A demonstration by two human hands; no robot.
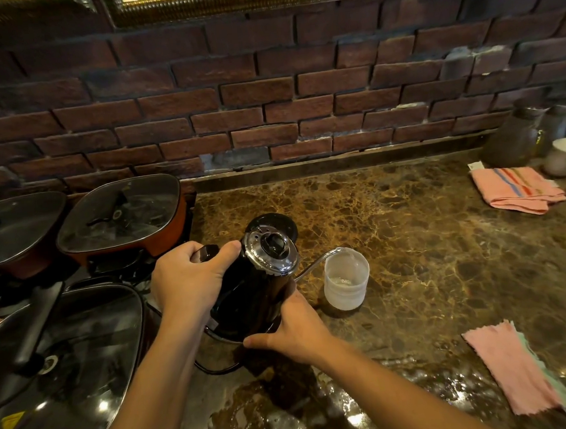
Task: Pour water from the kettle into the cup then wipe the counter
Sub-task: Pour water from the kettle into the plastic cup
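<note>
Kettle tilts, heavy and rigid; left grip wraps the handle, right grip steadies its slick base, spout over the cup at three o'clock.

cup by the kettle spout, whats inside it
The translucent cup holds a little water at the bottom. The kettle spout tip hangs over its rim. Whether water is streaming in right now cannot be told.
</note>
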